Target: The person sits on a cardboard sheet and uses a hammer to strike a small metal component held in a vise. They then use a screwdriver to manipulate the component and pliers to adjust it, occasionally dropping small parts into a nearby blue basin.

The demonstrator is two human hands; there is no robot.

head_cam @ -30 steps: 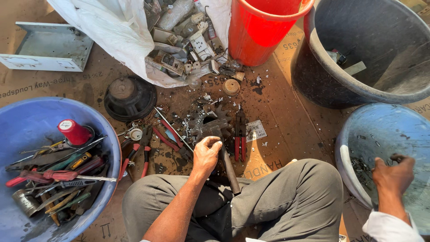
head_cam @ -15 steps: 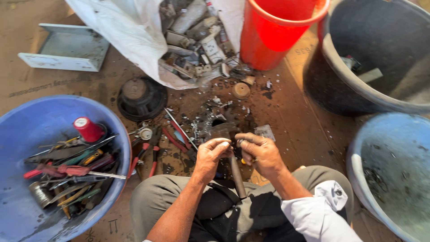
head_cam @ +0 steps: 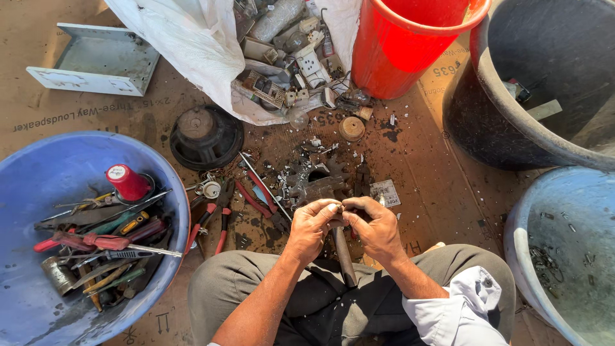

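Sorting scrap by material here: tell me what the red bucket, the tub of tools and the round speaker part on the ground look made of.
Red bucket: plastic, probably; glossy and glowing where sun passes through.
Blue tub: plastic too, matte, scuffed and dusty.
Speaker part: looks like dark metal, dull and grimy, with a stamped round frame; hard to confirm.

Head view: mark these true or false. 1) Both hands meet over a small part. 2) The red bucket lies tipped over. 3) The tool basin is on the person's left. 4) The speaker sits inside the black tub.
1) True: left hand and right hand pinch a small part.
2) False: the red bucket stands upright.
3) True: the blue basin holds tools.
4) False: the speaker lies on the cardboard floor.
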